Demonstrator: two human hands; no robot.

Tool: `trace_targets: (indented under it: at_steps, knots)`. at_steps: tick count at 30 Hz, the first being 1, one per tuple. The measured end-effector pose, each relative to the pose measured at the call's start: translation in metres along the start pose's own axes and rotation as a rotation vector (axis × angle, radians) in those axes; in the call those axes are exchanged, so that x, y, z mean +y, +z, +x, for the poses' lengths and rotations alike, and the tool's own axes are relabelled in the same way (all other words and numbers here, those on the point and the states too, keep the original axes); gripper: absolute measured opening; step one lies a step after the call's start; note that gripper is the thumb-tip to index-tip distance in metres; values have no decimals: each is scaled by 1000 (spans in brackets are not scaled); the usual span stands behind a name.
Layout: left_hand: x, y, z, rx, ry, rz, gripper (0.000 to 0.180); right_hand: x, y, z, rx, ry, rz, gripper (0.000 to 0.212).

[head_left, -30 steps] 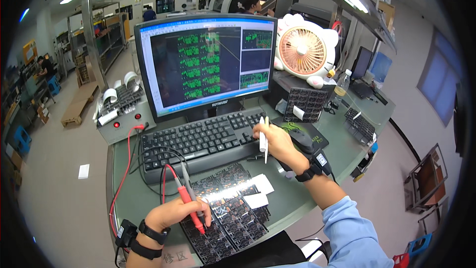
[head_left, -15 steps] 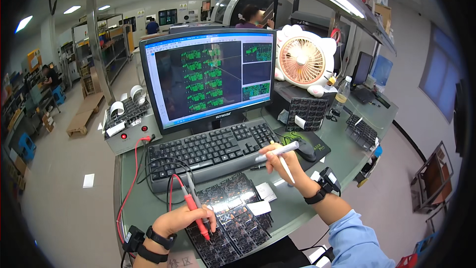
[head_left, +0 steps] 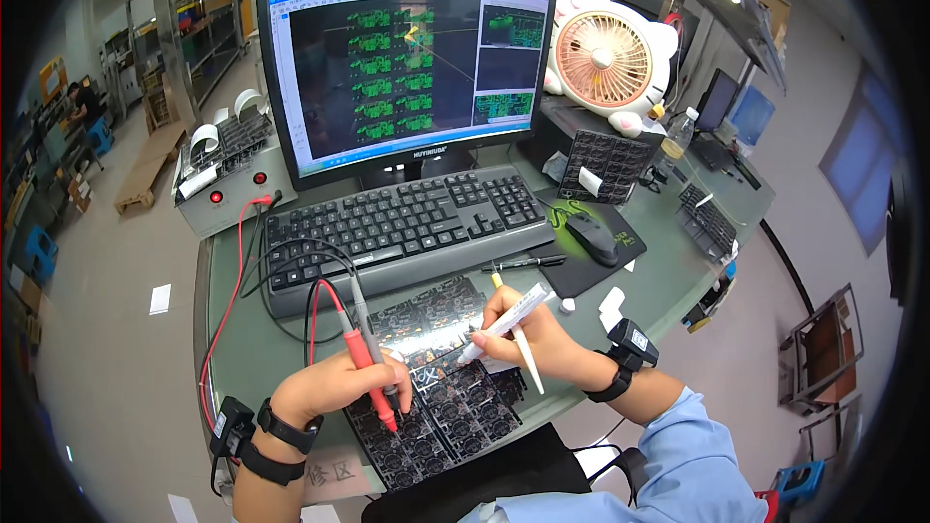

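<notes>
head view: left head-worn fisheye | faces: down and forward | near: left hand [head_left: 339, 381], right hand [head_left: 554, 341], bench [head_left: 668, 269] | beyond: floor [head_left: 136, 252]

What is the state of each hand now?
Left hand: closed, holding red probe and dark probe.
Right hand: closed, holding white marker and slim white stick.

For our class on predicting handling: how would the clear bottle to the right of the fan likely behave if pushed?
The clear bottle would probably tip if pushed near its cap, being tall and narrow. The yellowish liquid low inside may slosh.
</notes>
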State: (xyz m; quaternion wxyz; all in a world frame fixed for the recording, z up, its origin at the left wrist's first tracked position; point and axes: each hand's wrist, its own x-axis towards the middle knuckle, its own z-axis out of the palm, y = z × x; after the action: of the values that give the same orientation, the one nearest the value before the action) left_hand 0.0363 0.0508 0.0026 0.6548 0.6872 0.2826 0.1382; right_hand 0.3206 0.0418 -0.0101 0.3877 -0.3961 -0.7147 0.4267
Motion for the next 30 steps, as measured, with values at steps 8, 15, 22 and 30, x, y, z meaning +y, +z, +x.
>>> trace_targets:
  at_steps: [8,15,22,30]
  knots:
    - [0,2,0,-12,-2,12,40,3,7,1,-26,-160,-267,22]
    - [2,2,1,-15,5,11,40,1,6,0,3,-95,-243,23]
    - [-2,1,1,1,15,-7,39,-6,-7,-16,89,-24,-83,18]
    - [-12,-7,10,407,225,-574,30,-42,29,-58,-335,-576,-856,25]
